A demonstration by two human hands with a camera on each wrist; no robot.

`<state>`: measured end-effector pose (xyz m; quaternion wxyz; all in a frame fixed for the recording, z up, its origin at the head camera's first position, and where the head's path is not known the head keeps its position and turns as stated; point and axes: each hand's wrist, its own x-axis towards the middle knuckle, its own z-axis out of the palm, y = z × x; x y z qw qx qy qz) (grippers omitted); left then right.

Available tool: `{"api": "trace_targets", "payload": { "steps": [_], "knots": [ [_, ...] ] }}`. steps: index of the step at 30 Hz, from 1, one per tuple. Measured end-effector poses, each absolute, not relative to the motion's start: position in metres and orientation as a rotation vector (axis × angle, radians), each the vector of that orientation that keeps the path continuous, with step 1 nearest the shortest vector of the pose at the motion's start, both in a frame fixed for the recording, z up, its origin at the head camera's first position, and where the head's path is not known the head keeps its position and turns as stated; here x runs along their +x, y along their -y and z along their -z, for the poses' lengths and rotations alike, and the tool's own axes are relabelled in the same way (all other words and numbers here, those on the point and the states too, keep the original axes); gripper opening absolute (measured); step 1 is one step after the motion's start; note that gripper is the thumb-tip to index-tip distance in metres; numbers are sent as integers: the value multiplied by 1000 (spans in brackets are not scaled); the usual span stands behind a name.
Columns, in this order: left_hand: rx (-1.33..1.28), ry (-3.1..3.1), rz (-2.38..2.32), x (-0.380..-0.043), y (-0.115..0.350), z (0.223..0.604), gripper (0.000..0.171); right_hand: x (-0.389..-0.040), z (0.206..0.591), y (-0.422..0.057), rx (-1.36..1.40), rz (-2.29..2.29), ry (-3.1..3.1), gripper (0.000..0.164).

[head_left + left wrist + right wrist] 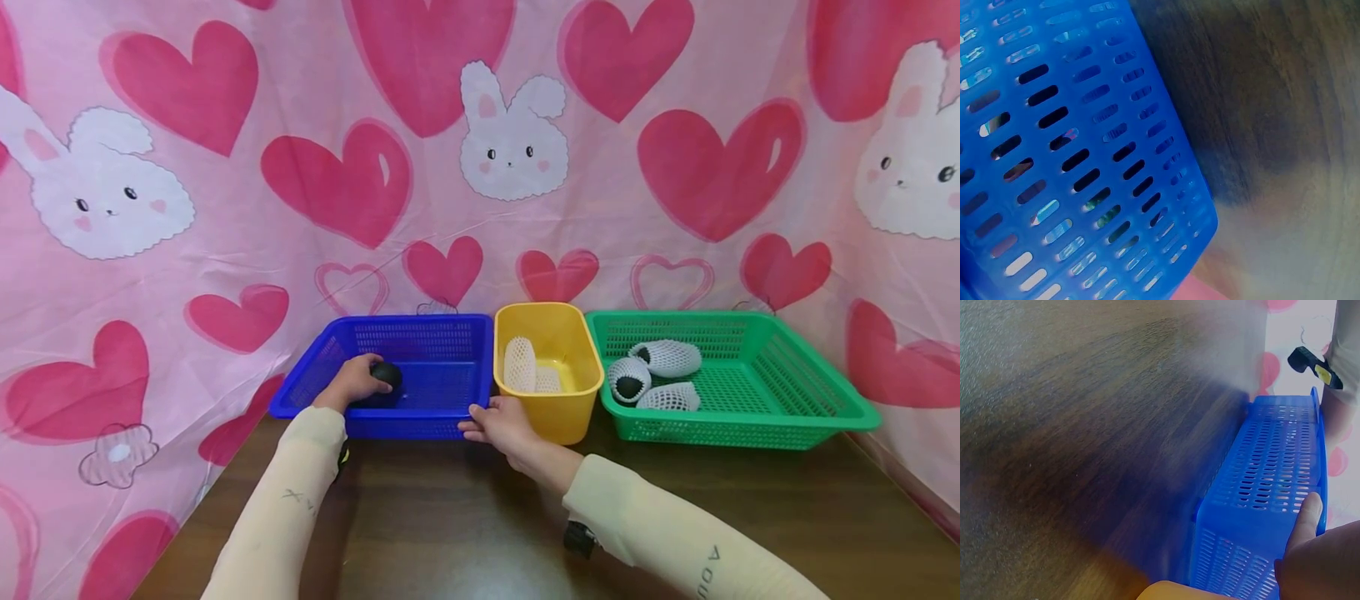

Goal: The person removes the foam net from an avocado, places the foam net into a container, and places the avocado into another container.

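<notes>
My left hand (355, 382) reaches over the near rim of the blue basket (442, 414) and grips a dark, rounded object (386, 375) low inside it. The object is smooth and nearly black; the hand partly hides it. At the basket's near right corner, my right hand (504, 427) holds the rim. In the right wrist view its thumb (1307, 515) lies along the outer side just below the rim. The left wrist view shows only the basket's slotted wall (1100, 162) and the tabletop, with the hand out of sight.
A yellow bin (566, 417) holding white foam net sleeves (520, 364) stands right of the blue basket. Further right, a green basket (735, 432) holds several net-sleeved pieces (671, 358), some showing dark contents. Behind hangs a pink heart-and-rabbit cloth (600, 217). All stand on a brown wooden table (435, 517).
</notes>
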<state>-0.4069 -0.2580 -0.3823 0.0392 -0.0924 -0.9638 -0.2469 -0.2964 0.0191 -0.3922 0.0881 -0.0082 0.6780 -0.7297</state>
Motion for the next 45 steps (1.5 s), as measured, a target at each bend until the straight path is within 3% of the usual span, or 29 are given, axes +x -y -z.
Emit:
{"api": "trace_targets", "payload": {
  "steps": [45],
  "knots": [
    [-377, 3075, 510, -409, 251, 381, 64, -295, 392, -19, 20, 2190, -2000, 26]
  ]
}}
